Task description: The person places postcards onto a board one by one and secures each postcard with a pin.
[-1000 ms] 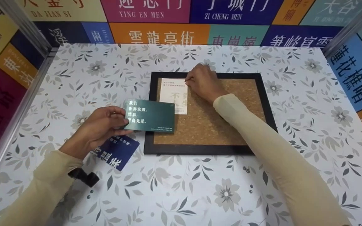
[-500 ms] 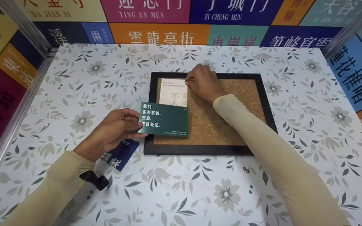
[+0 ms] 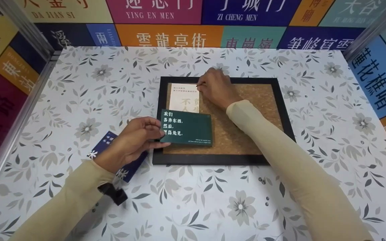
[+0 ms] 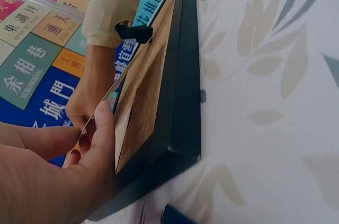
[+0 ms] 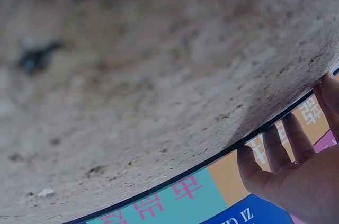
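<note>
The left hand (image 3: 134, 139) pinches the left edge of a green card (image 3: 188, 129) with white writing, thumb on top. This card hangs over the lower left of a black-framed corkboard (image 3: 240, 127) and hides the lower part of a white card (image 3: 183, 97). At the white card's top right corner, the right hand's (image 3: 218, 85) thumb and forefinger come together; whatever lies between them is too small to make out. In the left wrist view the green card (image 4: 114, 87) is seen edge-on. The right wrist view shows the right hand's (image 5: 302, 176) fingertips along the board's edge.
A dark blue card (image 3: 103, 142) lies on the flowered tabletop (image 3: 213, 204) left of the board, partly under the left hand and wrist. Panels with large writing (image 3: 169, 35) stand behind the table and at both sides.
The left hand has carried the green card to the right, farther over the board and across the white card's lower part. The right hand has stayed at the white card's corner.
</note>
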Tool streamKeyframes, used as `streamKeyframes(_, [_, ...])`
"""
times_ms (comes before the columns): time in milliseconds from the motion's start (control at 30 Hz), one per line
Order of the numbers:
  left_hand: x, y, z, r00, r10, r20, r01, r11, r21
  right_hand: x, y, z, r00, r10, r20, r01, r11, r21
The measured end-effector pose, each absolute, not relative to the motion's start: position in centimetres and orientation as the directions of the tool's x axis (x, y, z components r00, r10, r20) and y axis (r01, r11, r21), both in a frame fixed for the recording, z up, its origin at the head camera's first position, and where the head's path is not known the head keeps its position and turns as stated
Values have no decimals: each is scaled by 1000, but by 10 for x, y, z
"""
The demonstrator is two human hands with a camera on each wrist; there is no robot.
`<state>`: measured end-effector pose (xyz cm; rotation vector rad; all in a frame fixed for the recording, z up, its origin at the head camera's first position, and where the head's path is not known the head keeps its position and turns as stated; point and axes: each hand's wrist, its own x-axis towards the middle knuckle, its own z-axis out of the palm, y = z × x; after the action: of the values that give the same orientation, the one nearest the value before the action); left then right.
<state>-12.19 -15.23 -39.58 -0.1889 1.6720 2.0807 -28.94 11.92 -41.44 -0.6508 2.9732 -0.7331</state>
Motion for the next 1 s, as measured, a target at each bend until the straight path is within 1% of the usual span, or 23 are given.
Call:
streamKeyframes(333, [-120, -128, -399, -867, 275, -415, -471, -179, 864, -290, 115, -415, -918, -389, 80, -383, 817, -431])
streamKeyframes(533, [-119, -116, -400, -864, 265, -428, -484, -204, 851, -290, 116, -414, -922, -382, 71, -373, 819, -437])
streamKeyframes(767, [-118, -106, -402, -857, 284, -430, -495, -221, 841, -291, 117, -414, -920, -388, 58, -373, 818, -438])
streamKeyframes(900, [-118, -102, -402, -863, 265, -429, -479, -163, 863, -291, 117, -414, -924, -379, 52, -362, 823, -438])
streamKeyframes(1000, [-118, -100, -402, -888, 219, -404, -420, -29, 907, -291, 117, -414, -927, -372, 49, -355, 825, -439])
